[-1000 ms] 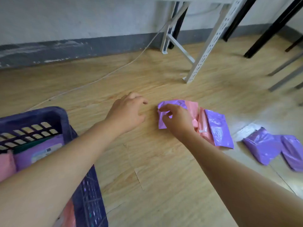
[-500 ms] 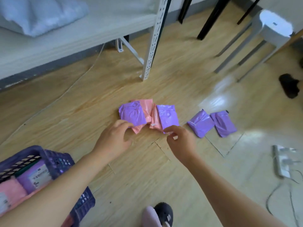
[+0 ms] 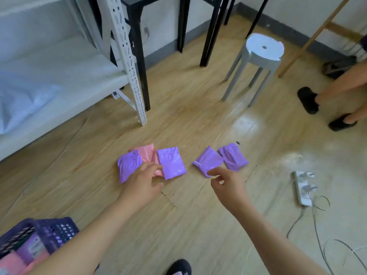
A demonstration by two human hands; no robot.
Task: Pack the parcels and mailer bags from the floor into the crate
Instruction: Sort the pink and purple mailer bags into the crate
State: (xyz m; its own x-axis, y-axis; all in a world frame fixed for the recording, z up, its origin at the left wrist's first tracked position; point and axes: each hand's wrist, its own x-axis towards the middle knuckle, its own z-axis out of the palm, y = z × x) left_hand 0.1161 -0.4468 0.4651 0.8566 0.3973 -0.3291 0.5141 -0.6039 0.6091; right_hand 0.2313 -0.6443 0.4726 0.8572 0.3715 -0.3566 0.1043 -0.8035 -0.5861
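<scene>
My right hand (image 3: pixel 224 182) has left the pile (image 3: pixel 171 162) for the next purple bag (image 3: pixel 207 162) on the floor (image 3: pixel 198 225), loose and empty; my left hand (image 3: pixel 142 181) rests on the pink bag (image 3: pixel 148 154), grip unclear. Slick bags could slip before reaching the crate (image 3: pixel 57 229)

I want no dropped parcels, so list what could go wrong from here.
1. The left hand reaches into an overlapping pile; lifting the pink mailer may drag the purple bags beside it askew.
2. The crate sits at the view's lower left edge, so a toss made without looking could miss.
</scene>
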